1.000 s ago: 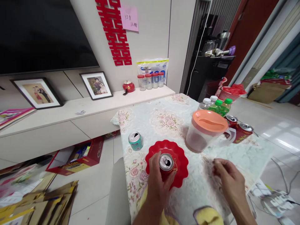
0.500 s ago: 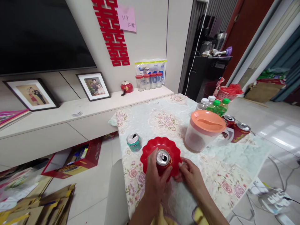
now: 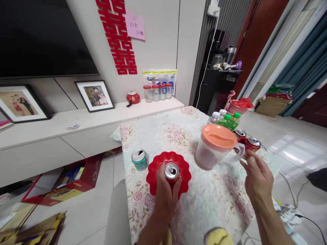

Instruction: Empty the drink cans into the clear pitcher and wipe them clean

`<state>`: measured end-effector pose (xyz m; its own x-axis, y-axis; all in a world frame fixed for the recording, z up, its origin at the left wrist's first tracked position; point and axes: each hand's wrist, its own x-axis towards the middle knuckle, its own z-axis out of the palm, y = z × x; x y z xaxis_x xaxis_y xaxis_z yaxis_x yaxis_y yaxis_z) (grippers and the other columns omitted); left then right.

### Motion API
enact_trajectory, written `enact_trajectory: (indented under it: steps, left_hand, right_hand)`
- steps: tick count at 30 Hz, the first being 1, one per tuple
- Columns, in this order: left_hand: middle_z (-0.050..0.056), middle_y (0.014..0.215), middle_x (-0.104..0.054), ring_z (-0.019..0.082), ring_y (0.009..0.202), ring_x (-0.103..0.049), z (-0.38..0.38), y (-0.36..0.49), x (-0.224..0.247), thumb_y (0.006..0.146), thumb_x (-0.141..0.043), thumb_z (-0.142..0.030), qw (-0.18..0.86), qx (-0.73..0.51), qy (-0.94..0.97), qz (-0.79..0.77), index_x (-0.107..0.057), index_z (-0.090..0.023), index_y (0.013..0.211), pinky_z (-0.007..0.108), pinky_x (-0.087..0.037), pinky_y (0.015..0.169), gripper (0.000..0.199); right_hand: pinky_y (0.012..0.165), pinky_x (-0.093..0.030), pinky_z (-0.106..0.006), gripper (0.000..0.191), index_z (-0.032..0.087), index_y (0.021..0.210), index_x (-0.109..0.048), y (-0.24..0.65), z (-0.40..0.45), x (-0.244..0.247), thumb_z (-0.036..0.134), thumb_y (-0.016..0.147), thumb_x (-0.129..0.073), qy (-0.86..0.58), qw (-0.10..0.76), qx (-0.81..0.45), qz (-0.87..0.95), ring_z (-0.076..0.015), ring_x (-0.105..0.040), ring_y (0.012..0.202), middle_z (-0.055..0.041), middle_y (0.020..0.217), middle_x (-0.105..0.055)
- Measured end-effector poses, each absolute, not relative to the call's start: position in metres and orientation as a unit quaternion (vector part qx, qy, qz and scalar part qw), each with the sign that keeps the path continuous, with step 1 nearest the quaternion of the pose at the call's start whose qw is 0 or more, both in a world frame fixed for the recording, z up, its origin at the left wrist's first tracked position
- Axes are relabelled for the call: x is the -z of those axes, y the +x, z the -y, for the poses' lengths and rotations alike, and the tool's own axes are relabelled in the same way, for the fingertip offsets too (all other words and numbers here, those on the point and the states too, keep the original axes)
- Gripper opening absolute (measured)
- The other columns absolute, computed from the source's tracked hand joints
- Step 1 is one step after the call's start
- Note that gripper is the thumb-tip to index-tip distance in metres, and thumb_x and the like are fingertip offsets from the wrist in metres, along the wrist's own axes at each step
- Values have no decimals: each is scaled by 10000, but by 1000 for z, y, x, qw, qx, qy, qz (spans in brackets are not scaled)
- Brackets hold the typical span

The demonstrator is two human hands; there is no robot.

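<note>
My left hand [image 3: 166,190] is wrapped around a red drink can [image 3: 171,171] with an opened silver top. That can is upright in or just over a red scalloped plate [image 3: 183,166]; the hand hides its base. To the left stands a teal can [image 3: 140,160], also opened. My right hand [image 3: 258,173] is raised over the table's right side, fingers partly bent and apart, with nothing visible in it. Its fingertips are close to the handle of a clear pitcher [image 3: 208,154] with an orange lid; I cannot tell if they touch.
Behind the pitcher are two red cans [image 3: 252,144], several bottles with green or white caps [image 3: 227,120]. A floral cloth covers the table [image 3: 153,132]. A white cabinet [image 3: 114,114] stands beyond it. Cables and a power strip [image 3: 288,214] lie on the floor at right.
My right hand has left the plate's right rim and moved right and up to beside the pitcher's handle. The left hand stays on the red can. The view has shifted slightly right.
</note>
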<state>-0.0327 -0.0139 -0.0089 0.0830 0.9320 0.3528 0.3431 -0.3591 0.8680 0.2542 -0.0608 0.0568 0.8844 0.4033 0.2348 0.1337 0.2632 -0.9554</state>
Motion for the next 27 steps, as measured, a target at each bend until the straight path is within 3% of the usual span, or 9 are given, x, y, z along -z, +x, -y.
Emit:
enact_trajectory:
  steps: [5,10,13,16,20,24,27]
  left_hand:
    - [201,1506,-478,356,1402,-514,13,-29,14,947,-629,-322,269,-494,687,-461,-280,-202,1550,583,-459,1161,707]
    - [223,1466,-504,372,1374,-532,10,-24,19,923,-648,-297,230,-514,689,-456,-311,-183,1530,593,-489,1121,703]
    - [214,1469,-502,351,1389,-525,9,-23,23,935,-623,-285,219,-513,691,-460,-300,-175,1533,589,-482,1126,688]
    - [214,1476,-489,352,1394,-515,9,-22,24,940,-614,-273,205,-511,695,-462,-273,-175,1546,610,-480,1118,702]
    - [218,1472,-484,355,1381,-524,7,-21,24,923,-630,-240,179,-510,709,-454,-249,-176,1549,608,-499,1099,736]
    - [229,1467,-483,361,1378,-523,7,-21,22,912,-644,-218,169,-510,711,-455,-248,-157,1543,608,-492,1105,747]
    - [227,1452,-491,355,1365,-534,8,-21,19,915,-642,-209,176,-507,711,-454,-245,-152,1542,600,-495,1101,744]
  right_hand:
    - [759,-525,-368,456,190,791,-729,263,33,-63,628,689,-805,-550,760,-185,292,-202,-660,795,-41,799,-723]
    - [485,-338,-228,541,210,550,-483,259,20,-73,582,614,-871,-504,794,-189,284,-89,-390,511,82,500,-396]
    - [436,-222,-208,568,212,532,-419,255,21,-80,532,626,-879,-492,803,-191,277,-64,-266,472,108,484,-290]
    - [429,-194,-207,554,211,538,-405,252,28,-89,477,645,-878,-493,807,-183,271,-55,-242,466,112,491,-275]
    - [417,-177,-211,523,210,540,-418,251,40,-107,428,633,-884,-511,796,-183,270,-49,-245,453,111,493,-276]
    - [398,-189,-208,593,215,503,-384,251,50,-127,489,554,-908,-537,768,-198,288,-45,-262,430,106,468,-284]
    - [395,-241,-201,599,198,489,-423,250,56,-138,520,511,-929,-568,737,-195,311,-50,-328,420,75,446,-377]
